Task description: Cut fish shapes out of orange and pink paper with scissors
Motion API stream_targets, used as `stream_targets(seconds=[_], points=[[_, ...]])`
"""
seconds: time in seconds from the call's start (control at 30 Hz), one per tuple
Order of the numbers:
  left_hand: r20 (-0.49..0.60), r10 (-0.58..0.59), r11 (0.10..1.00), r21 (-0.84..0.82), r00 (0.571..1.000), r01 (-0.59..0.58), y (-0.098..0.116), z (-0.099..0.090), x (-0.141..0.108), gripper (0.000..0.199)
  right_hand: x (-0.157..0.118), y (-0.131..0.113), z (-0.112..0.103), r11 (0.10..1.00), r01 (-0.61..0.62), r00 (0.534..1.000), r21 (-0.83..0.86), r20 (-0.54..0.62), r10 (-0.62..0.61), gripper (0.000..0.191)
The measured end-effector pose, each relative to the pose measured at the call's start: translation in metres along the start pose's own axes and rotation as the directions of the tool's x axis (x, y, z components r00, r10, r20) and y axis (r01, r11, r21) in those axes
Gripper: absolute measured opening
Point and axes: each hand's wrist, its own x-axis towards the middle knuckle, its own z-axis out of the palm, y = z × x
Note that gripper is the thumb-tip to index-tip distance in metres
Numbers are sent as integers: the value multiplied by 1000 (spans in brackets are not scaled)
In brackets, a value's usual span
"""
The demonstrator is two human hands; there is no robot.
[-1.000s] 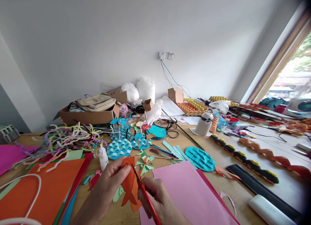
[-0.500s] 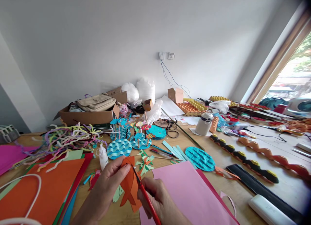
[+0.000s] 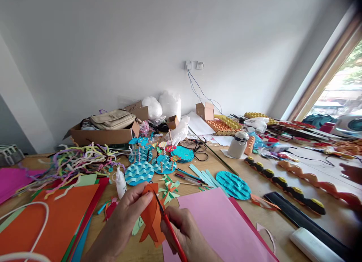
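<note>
Between thumb and fingers, my left hand pinches the top of an orange paper piece with a fish outline on it. My right hand is wrapped round red-handled scissors. Their dark blades lie against the orange paper beside the fish outline, near its upper part. Below my left fingers lies a small pale green paper fish. A pink sheet extends under and beyond my right hand.
Orange sheets and a glue bottle are at left. Blue wavy discs and pens stand or lie ahead. At right are a painted egg-carton strip and, at the edge, another person's hand.
Another person's hand has appeared at the right edge. My hands, the orange paper and the scissors have barely moved.
</note>
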Motion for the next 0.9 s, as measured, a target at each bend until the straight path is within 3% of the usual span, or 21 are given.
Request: stream_targets(seconds=[0.4, 0.9], points=[[-63, 40, 999, 39, 997, -38, -4, -1, 2, 25, 0, 3, 1, 1000, -3, 1000, -25, -6, 3, 28], [-80, -8, 999, 31, 997, 10, -1, 2, 0, 24, 0, 3, -1, 1000, 22, 1000, 22, 8, -22, 33]])
